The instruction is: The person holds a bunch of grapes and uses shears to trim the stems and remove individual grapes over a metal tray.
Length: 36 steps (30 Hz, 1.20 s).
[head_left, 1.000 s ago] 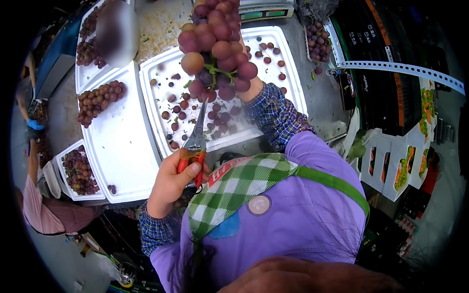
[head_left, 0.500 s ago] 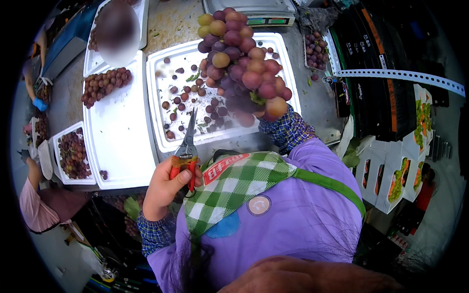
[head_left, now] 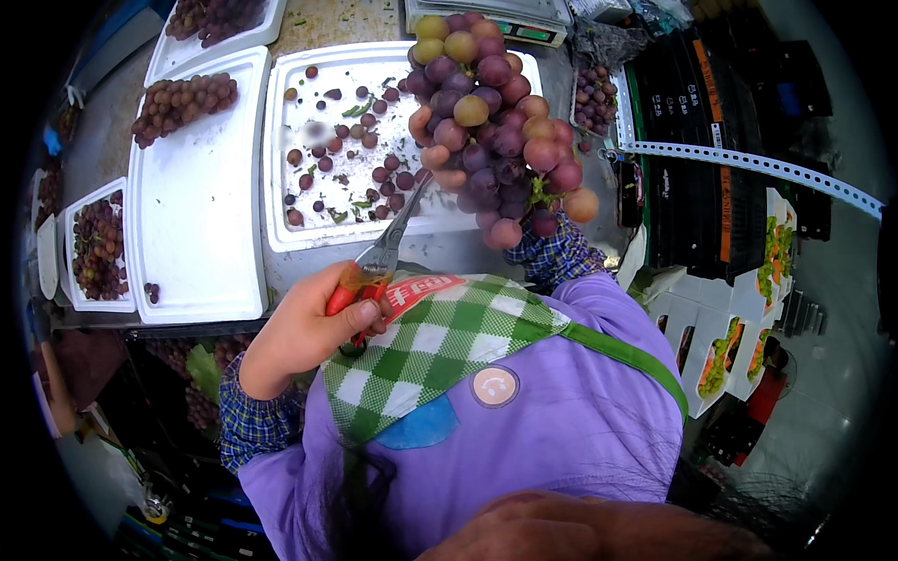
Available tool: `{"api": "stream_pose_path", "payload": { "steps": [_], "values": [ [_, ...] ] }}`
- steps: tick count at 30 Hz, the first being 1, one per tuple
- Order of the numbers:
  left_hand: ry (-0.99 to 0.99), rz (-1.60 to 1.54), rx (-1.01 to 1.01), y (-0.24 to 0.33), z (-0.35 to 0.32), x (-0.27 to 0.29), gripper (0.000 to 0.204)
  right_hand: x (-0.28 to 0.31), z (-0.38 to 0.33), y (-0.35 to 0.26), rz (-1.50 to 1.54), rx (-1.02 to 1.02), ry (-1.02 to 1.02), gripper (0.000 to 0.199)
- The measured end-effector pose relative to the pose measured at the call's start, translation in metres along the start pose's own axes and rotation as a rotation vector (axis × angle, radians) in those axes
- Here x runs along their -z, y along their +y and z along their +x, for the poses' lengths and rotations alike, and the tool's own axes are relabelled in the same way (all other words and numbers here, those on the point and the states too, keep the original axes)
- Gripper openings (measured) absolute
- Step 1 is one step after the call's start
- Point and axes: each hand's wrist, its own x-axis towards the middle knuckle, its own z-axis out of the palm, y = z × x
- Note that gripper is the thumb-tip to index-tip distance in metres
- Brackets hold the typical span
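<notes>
The left hand [head_left: 307, 316] grips red-handled metal clippers [head_left: 384, 255], pointing up and right. Above the shallow white tray [head_left: 309, 231], a long bunch of round purple grapes [head_left: 500, 126] slants down-right; the right hand [head_left: 434, 157], mostly hidden, seems curled around it.

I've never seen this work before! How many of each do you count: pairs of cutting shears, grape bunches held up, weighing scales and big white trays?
Cutting shears: 1
Held-up grape bunch: 1
Weighing scale: 1
Big white trays: 3 (middle tray, left tray, upper-left tray, partly out of view)
Total: 6
</notes>
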Motion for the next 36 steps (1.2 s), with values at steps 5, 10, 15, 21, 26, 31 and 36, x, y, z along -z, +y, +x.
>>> {"api": "stream_pose_path", "payload": {
  "steps": [5, 10, 15, 21, 26, 31, 36],
  "values": [
    [-0.026, 0.033, 0.002, -0.007, 0.003, 0.000, 0.032, -0.007, -0.001, -0.002, 0.013, -0.032, 0.036, 0.065],
    [-0.039, 0.035, -0.023, -0.010, 0.001, -0.001, 0.034, -0.002, 0.003, 0.000, 0.149, -0.077, -0.018, 0.060],
    [-0.116, -0.129, 0.010, 0.002, -0.001, -0.008, 0.040, 0.019, 0.014, 0.012, -0.026, -0.038, 0.048, 0.064],
    [-0.227, -0.534, 0.094, 0.002, 0.004, -0.021, 0.047, 0.008, 0.044, 0.030, -0.132, 0.781, -0.452, 0.059],
    [-0.296, -0.592, 0.113, 0.006, 0.007, -0.032, 0.054, 0.005, 0.036, 0.024, -0.025, 0.566, -0.332, 0.058],
    [-0.323, -0.593, 0.105, 0.001, 0.005, -0.038, 0.055, -0.001, 0.027, 0.021, -0.005, 0.536, -0.283, 0.058],
    [-0.330, -0.468, 0.100, 0.002, -0.002, -0.043, 0.054, -0.002, 0.021, 0.019, -0.010, 0.528, -0.258, 0.057]
  ]
}}
